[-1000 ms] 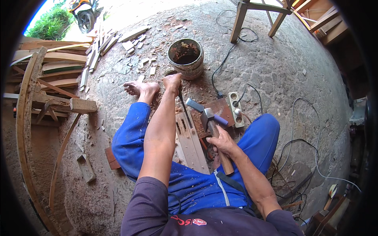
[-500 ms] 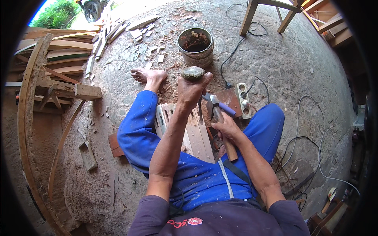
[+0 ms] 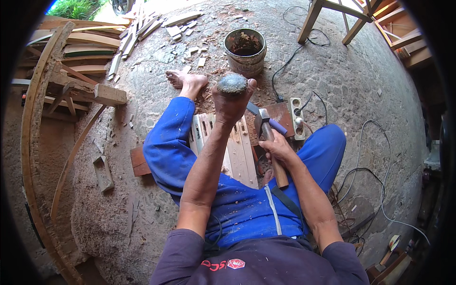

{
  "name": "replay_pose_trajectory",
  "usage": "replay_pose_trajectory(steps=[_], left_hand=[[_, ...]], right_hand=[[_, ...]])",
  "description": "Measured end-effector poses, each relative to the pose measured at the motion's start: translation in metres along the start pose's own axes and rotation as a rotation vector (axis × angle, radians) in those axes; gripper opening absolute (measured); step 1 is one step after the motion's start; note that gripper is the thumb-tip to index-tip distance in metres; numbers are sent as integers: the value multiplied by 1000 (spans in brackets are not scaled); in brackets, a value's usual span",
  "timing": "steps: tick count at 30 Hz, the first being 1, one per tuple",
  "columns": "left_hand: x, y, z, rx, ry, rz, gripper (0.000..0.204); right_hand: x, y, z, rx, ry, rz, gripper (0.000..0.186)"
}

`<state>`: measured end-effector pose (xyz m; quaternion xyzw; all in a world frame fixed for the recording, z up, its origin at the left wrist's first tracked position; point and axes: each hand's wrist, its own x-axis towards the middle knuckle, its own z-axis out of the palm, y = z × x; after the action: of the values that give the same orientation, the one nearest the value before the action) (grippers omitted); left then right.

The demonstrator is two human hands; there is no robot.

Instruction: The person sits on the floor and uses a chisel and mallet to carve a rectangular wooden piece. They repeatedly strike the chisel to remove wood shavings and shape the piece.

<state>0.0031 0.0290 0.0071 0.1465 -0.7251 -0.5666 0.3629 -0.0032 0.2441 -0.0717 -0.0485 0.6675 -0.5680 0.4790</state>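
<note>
My left hand (image 3: 230, 108) is closed around an upright chisel (image 3: 232, 83), seen end-on; its round handle top is grey and frayed, and its blade is hidden below the fist. My right hand (image 3: 280, 150) grips a hammer (image 3: 279, 175) by its wooden handle, with the metal head just right of my left hand. Between my legs lie pale wooden boards (image 3: 243, 159) side by side, some with slots cut in them. A purple cylindrical handle (image 3: 277, 126) lies beyond the hammer head.
A bucket (image 3: 245, 56) stands ahead, wood offcuts (image 3: 178, 29) to its left. A power strip (image 3: 297, 118) with cables lies right of the boards. A curved wooden frame (image 3: 35, 109) stands left, near a small wooden trough (image 3: 103, 174). A wooden stand (image 3: 311, 21) is far right.
My left hand and the chisel show slightly higher and further right in the view. The surroundings have shifted a little as well. Both hands keep their holds.
</note>
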Motion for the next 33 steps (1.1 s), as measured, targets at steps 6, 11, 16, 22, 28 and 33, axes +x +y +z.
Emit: replay_pose_trajectory(steps=[6, 11, 16, 22, 28, 33], left_hand=[[-1, -3, 3, -15, 25, -14, 29], [0, -13, 0, -23, -4, -79, 28], [2, -12, 1, -10, 7, 14, 27], [0, -4, 10, 27, 133, 37, 24], [-10, 2, 3, 101, 19, 144, 24], [-5, -4, 4, 104, 9, 57, 23]], right_hand=[[1, -1, -1, -22, -9, 21, 50], [3, 0, -2, -26, -4, 9, 50], [2, -2, -1, -50, -4, 15, 52], [-1, -6, 0, -25, 5, 13, 51], [-10, -18, 0, 67, 3, -53, 43], [-33, -40, 10, 315, 59, -176, 48]])
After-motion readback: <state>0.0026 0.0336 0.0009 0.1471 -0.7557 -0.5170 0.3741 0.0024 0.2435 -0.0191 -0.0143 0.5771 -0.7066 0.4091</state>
